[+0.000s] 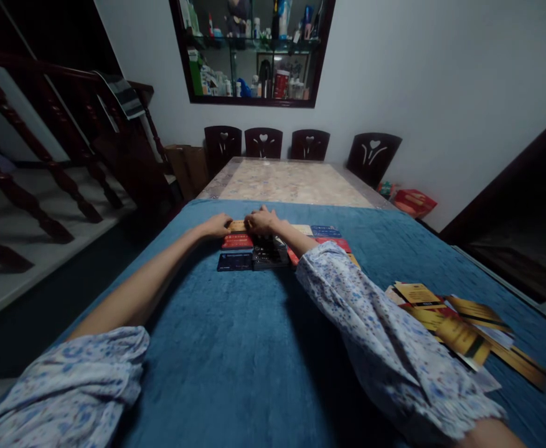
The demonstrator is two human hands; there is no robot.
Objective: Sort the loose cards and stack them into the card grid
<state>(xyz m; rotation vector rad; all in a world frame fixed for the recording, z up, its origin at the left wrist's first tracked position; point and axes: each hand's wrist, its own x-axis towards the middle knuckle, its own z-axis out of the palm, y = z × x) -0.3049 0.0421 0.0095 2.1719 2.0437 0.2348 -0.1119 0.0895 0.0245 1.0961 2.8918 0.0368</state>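
Card point(238, 226), gold, lies long axis sideways between left hand point(216, 225) and right hand point(263, 223), their grip impossible to tell.

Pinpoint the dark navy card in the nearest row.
In the head view, the dark navy card lies left of centre on the blue cloth, immediately left of the black card stack and nearer than the left-hand red cards.

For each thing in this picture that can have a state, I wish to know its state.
Gold card, lying flat
Left hand, fingers at the gold card's left end
Right hand, at the gold card's right end, grip unclear
Dark blue card, lying flat
Black cards, stacked
Loose cards, scattered, overlapping
Blue cloth, spread out
Striped towel, draped
Chairs, standing upright
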